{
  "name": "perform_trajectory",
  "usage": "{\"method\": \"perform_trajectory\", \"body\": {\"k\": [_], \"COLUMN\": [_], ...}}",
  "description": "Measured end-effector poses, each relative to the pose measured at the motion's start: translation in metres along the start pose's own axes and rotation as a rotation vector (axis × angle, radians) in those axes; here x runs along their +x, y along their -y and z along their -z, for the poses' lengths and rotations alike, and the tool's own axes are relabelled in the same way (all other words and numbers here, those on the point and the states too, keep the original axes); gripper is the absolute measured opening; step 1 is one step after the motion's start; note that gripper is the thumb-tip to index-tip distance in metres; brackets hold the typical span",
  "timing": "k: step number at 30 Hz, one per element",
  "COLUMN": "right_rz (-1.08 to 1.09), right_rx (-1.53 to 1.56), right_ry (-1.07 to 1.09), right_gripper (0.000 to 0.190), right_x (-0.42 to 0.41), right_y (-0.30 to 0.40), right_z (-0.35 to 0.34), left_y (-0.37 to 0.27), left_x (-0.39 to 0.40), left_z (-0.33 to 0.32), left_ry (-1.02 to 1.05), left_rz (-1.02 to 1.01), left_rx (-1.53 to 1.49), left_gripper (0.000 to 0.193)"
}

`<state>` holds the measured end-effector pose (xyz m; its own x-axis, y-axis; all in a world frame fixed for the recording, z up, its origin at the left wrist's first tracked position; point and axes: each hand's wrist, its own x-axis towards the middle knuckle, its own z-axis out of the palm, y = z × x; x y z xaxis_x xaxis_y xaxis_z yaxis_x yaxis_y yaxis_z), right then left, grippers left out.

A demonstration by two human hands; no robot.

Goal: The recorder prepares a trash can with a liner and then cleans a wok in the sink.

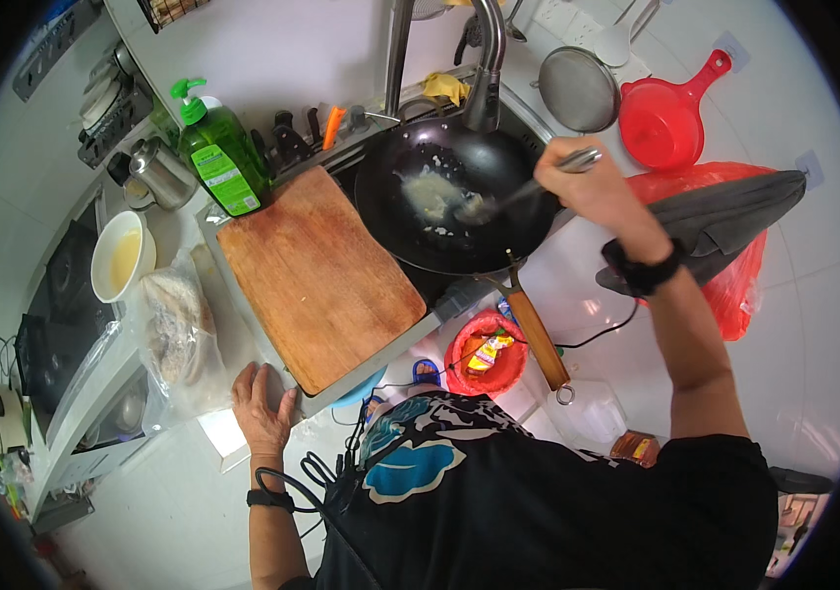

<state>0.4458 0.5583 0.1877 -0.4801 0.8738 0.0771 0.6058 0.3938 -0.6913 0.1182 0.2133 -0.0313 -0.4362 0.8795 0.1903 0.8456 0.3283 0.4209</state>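
Observation:
My right hand (582, 173) grips the metal handle of a utensil (515, 195), whose blurred head is down in a black wok (390, 228). Cloudy liquid and white bits lie in the wok's bottom. The wok rests over the sink, beneath the faucet (485, 96), its wooden handle (535, 335) pointing towards me. My left hand (263, 405) lies on the counter's front edge, holding nothing, fingers somewhat apart. Just beyond it is a wooden cutting board (320, 284), set beside the wok.
Left of the board are a plastic bag with food (180, 328), a white bowl of yellowish liquid (123, 258) and a green pump bottle (221, 158). A red ladle (661, 122) and a strainer (578, 88) hang at right. Below stands a red-lined bin (460, 380).

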Motion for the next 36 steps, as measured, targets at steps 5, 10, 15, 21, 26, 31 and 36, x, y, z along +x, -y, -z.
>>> {"method": "perform_trajectory", "body": {"k": [5,10,15,21,26,31,36], "right_rz": [0.008,-0.078,0.138,-0.167,-0.140,-0.111,-0.164], "right_rx": [-0.020,-0.021,-0.026,0.097,0.239,0.231,0.264], "right_ry": [-0.025,0.119,-0.104,0.081,-0.087,-0.016,-0.031], "right_gripper": [0.014,0.013,0.015,0.023,0.022,0.024,0.024], "right_x": [0.009,0.002,0.005,-0.007,0.002,-0.001,-0.008], "right_y": [0.017,0.018,-0.023,0.039,-0.009,0.020,0.011], "right_z": [0.007,0.011,-0.015,0.023,-0.030,0.013,-0.027], "left_y": [0.003,0.000,-0.001,0.002,-0.003,0.002,-0.001], "left_x": [-0.003,-0.006,0.004,-0.006,0.002,-0.006,-0.004], "left_z": [-0.001,0.002,-0.004,0.002,-0.003,0.000,0.000], "left_ry": [-0.011,-0.020,-0.028,-0.046,-0.014,-0.015,-0.008], "left_rz": [0.011,0.027,-0.023,0.003,-0.001,0.031,0.020], "left_rx": [0.001,-0.011,-0.013,0.015,0.003,0.026,0.001], "left_gripper": [0.056,0.056,0.056,0.056,0.057,0.058,0.058]}}
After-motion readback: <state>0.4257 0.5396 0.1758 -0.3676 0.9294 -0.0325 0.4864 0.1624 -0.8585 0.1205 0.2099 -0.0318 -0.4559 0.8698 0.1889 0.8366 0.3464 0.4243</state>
